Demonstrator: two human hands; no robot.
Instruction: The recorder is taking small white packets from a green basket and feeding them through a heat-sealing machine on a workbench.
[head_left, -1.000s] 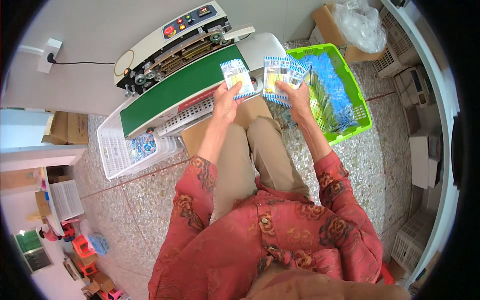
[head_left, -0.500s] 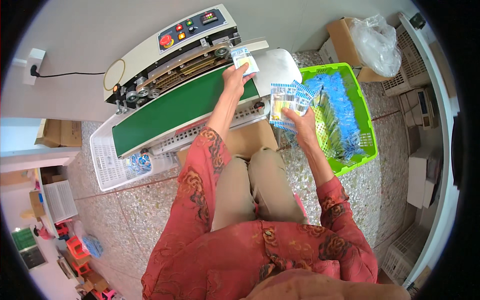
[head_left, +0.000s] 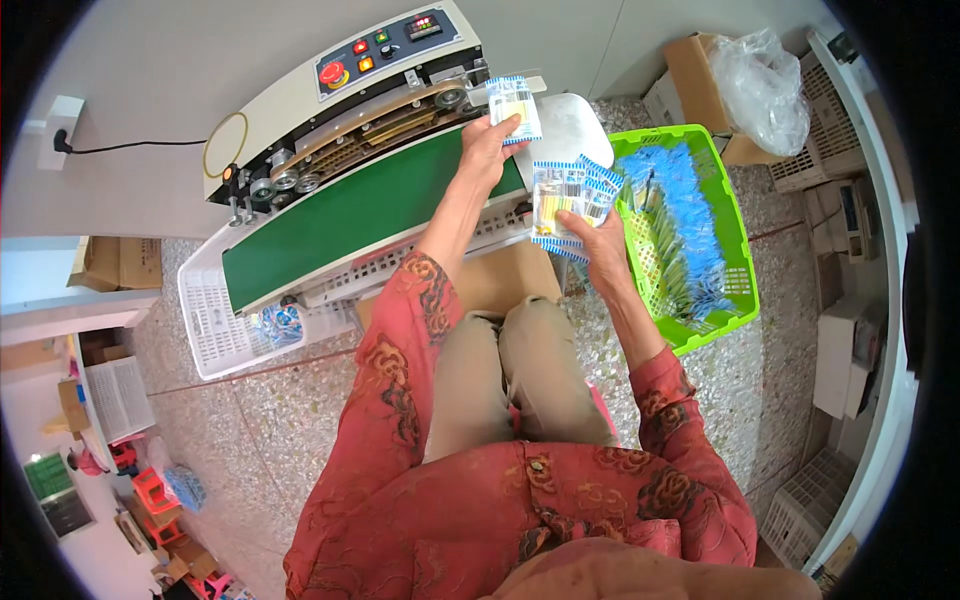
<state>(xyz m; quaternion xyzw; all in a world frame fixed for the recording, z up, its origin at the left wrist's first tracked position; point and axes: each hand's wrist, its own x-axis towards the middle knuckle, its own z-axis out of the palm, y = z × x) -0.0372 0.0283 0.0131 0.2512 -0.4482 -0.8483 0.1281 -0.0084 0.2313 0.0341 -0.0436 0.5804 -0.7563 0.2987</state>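
Observation:
My left hand (head_left: 488,150) pinches one small clear packet (head_left: 514,108) with blue-and-white striped ends, thumb on its front. This packet is at the right end of the band sealing machine (head_left: 350,120), over the edge of a smooth pale plate (head_left: 570,132). Lower and to the right, my right hand (head_left: 603,245) grips a fanned bunch of similar packets (head_left: 562,190), thumb across the front one. Yellowish contents show through the plastic. Below the sealer's rollers runs a green conveyor belt (head_left: 350,215).
A bright green basket (head_left: 742,270) full of blue-edged packets stands at the right. Under the belt's left end sits a white basket (head_left: 205,325) with several packets. A cardboard box (head_left: 690,75) with a plastic bag (head_left: 757,90) is at the back right. A cable (head_left: 140,146) runs to the wall.
My left hand has moved slightly right with its packet, relative to the sealer's end. The right hand's bunch has come a little left, closer to it. The view has shifted slightly.

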